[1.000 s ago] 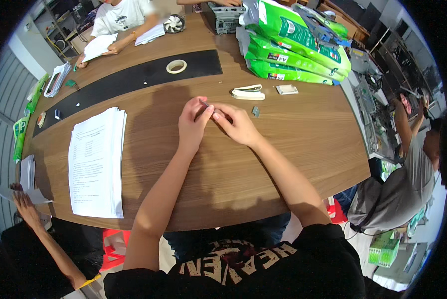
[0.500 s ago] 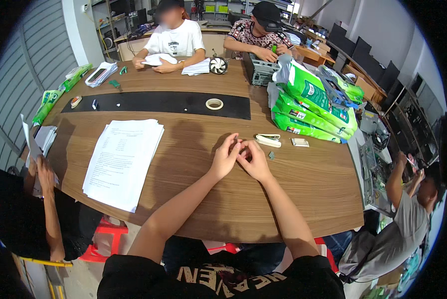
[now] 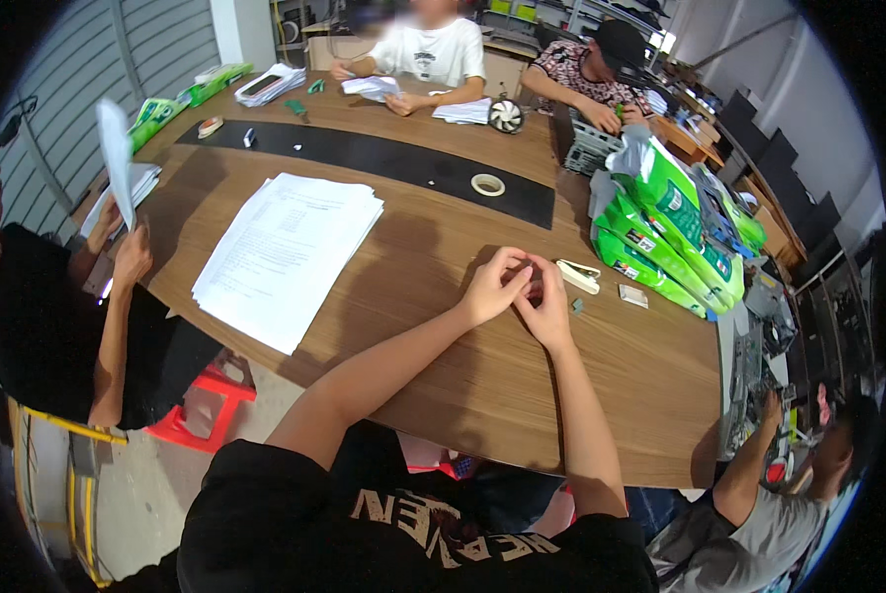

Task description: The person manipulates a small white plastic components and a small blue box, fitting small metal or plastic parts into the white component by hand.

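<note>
My left hand (image 3: pixel 498 289) and my right hand (image 3: pixel 546 304) meet above the wooden table, their bent fingers closed and the fingertips pressed together. Anything between them is hidden or too small to make out. Just to the right of my hands lies a cream stapler (image 3: pixel 578 277). Beside my right hand are a small grey-green piece (image 3: pixel 577 306) and, farther right, a small pale box (image 3: pixel 633 296). A stack of printed sheets (image 3: pixel 287 259) lies on the table to the left of my hands, touched by neither.
A black strip (image 3: pixel 374 165) crosses the table, bearing a tape roll (image 3: pixel 487 185). Green-and-white paper packs (image 3: pixel 665 232) are piled at right. Across the table, two people sit near a small fan (image 3: pixel 505 116). A person at left holds a paper sheet (image 3: pixel 115 148); another sits at right.
My view has turned, so the table looks tilted and shifted. My hands stay together, with the fingers still pressed. The person at left has raised a sheet of paper.
</note>
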### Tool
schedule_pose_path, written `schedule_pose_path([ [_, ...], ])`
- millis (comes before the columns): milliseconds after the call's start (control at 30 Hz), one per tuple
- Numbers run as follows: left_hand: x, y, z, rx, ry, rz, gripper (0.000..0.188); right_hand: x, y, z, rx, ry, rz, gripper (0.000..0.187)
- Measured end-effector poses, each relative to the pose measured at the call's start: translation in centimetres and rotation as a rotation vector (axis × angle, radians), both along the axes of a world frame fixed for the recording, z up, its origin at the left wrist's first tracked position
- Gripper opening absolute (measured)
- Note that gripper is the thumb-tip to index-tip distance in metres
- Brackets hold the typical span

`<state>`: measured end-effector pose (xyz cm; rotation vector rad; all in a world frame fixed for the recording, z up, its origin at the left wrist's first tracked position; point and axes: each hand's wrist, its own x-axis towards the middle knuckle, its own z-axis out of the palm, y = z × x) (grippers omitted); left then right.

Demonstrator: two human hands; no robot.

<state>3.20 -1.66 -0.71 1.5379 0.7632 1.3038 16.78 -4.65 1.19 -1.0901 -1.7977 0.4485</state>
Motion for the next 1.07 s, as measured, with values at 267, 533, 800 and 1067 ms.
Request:
schedule_pose_path([
  [267,-0.6,-0.1,-0.2,-0.039,-0.053,-0.03,0.016,-0.3,0.0,-0.5,0.018,-0.03,0.024,0.06],
  [533,-0.5,-0.3,0.2,-0.033,-0.067,-0.009,0.019,-0.1,0.0,-0.9,-0.106,0.106,0.018,0.06],
  [800,-0.6,1.2,-0.9,0.01,-0.164,-0.061,0.021,-0.6,0.1,-0.2,-0.059,0.029,-0.023,0.056],
  [1067,-1.0,0.6,-0.4,-0.128,-0.164,-0.185,0.024,0.2,0.2,-0.3,0.011,-0.029,-0.152,0.053],
])
